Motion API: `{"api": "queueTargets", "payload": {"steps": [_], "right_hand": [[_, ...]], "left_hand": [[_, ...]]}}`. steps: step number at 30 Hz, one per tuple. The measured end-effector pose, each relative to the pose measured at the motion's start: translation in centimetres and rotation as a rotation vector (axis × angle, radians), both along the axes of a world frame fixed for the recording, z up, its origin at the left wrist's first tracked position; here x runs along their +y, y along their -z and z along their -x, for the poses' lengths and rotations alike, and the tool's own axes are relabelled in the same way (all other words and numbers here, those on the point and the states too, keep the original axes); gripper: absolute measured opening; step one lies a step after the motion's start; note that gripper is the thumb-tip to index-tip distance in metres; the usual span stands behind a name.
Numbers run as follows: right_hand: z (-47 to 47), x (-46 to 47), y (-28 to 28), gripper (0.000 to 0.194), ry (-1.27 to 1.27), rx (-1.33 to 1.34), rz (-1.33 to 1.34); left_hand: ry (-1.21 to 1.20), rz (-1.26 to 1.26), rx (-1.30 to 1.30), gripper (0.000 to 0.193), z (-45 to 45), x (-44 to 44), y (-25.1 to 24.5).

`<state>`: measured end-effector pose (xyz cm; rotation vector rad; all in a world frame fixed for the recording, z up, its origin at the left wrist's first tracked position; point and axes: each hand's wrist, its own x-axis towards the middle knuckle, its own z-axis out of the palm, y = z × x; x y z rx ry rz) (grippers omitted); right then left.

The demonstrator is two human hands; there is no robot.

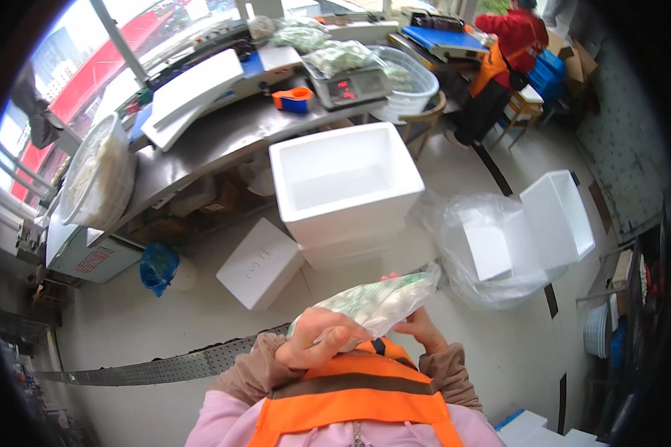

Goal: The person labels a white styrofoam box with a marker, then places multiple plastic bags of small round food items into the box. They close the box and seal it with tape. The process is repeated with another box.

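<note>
A clear plastic bag with green print and pale pieces of food inside (377,299) is held up close to my orange apron (352,391). My left hand (324,335) grips its near left side, fingers bent over the film. At the bag's right end, my right hand (419,327) holds it from the side and behind, with some fingertips showing over the far edge. Just beyond the bag stands a tall white foam box (346,223) with its top uncovered. Its visible inside is bare white foam.
A steel table (223,139) carries a digital scale (349,89) with filled bags, an orange-blue tape dispenser (292,100) and foam lids (195,89). A closed foam box (260,265), a blue-lined bin (159,267) and plastic-wrapped foam boxes (497,251) stand on the floor. A drain grate (184,363) crosses it. A co-worker (509,56) stands far right.
</note>
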<state>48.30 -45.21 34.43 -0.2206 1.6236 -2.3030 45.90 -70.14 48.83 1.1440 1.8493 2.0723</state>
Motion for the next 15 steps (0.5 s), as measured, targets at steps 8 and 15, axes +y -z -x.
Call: {"api": "queueTargets", "payload": {"steps": [8,15], "right_hand": [[1.3,21.2,0.2,0.076,0.708,-0.094,-0.139],[9.0,26.1,-3.4,0.041,1.134,-0.123,-0.137]], "left_hand": [[0.246,-0.057,-0.183,0.044,8.0,18.7,0.9],[0.249,-0.069,-0.318,0.041,19.7,28.9,2.3]]}}
